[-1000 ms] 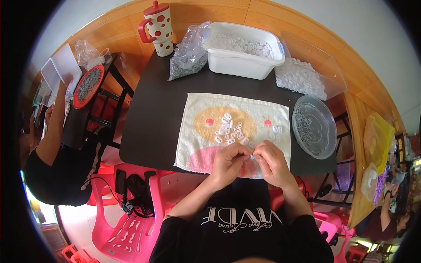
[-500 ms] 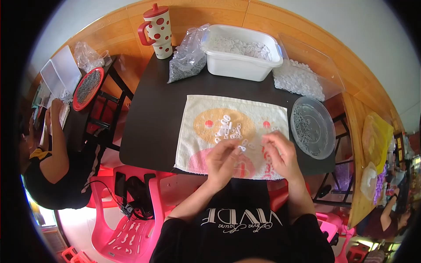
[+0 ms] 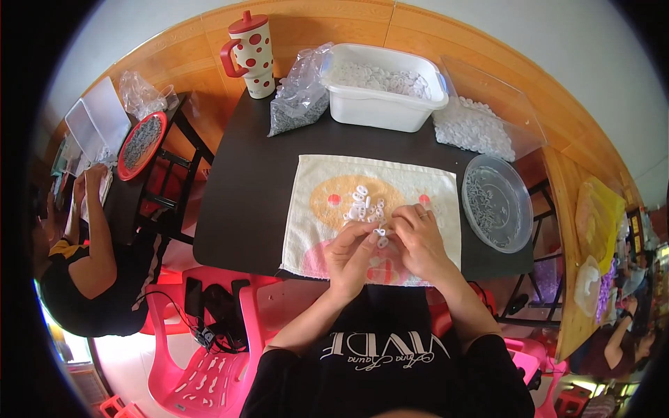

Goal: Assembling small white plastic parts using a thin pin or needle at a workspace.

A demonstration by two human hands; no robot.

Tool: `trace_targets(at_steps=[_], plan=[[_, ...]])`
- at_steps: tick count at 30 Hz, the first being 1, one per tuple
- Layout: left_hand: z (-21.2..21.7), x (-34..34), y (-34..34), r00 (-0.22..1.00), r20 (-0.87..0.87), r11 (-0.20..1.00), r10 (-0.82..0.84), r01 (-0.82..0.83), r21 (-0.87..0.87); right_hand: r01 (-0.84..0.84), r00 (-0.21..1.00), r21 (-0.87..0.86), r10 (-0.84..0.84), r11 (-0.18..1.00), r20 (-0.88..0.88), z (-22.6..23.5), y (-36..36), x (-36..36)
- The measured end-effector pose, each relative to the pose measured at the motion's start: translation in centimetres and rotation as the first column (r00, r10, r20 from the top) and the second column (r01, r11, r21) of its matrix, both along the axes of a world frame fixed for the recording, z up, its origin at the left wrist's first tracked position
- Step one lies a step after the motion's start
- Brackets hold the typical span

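My left hand (image 3: 350, 256) pinches a small white plastic piece with holes (image 3: 380, 232) between thumb and forefinger, over the near part of a patterned towel (image 3: 302, 209). Close against it on the right is my right hand (image 3: 419, 242), its fingertips drawn together at the piece. Whatever those fingertips hold is too small to make out. Just beyond both hands, a loose heap of similar white pieces (image 3: 359, 205) lies on the towel.
Along the back stand a spotted tumbler (image 3: 254, 59), a bag of grey pieces (image 3: 296, 115), a white tub (image 3: 380, 108) and a clear container of white pieces (image 3: 474, 129). A round clear tray (image 3: 516, 216) holds grey bits at right. Another person (image 3: 94, 272) works at left.
My right hand has moved left and met the white piece at my left fingertips. My left hand has stayed nearly in place, still pinching the piece.
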State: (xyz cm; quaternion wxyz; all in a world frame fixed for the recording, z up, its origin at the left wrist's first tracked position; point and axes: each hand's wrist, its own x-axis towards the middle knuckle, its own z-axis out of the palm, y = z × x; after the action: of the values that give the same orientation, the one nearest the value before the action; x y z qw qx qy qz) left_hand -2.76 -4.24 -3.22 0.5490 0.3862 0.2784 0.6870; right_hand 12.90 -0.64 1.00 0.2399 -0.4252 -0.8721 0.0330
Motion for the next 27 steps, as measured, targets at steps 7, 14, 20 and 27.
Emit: trace_targets(at_steps=[7,14,20,27], plan=[[0.1,0.3,0.3,0.995,-0.093,0.999,0.031,-0.028,0.027,-0.150,0.988,0.137,0.152,0.979,-0.007,2.2,-1.4,2.0],[0.3,0.1,-0.1,0.994,-0.106,0.999,-0.035,0.034,-0.015,-0.066,0.991,-0.116,0.078,0.991,0.108,1.3,-2.4,4.0],[0.5,0.1,-0.1,0.988,-0.114,0.994,-0.107,0.107,-0.011,0.016,0.974,-0.053,-0.027,0.998,-0.225,-0.8,-3.6,4.3],[0.0,-0.3,-0.2,0.961,-0.146,0.972,-0.234,0.230,-0.040,-0.281,0.430,-0.526,-0.385,0.803,-0.817,0.4,-3.4,2.3]])
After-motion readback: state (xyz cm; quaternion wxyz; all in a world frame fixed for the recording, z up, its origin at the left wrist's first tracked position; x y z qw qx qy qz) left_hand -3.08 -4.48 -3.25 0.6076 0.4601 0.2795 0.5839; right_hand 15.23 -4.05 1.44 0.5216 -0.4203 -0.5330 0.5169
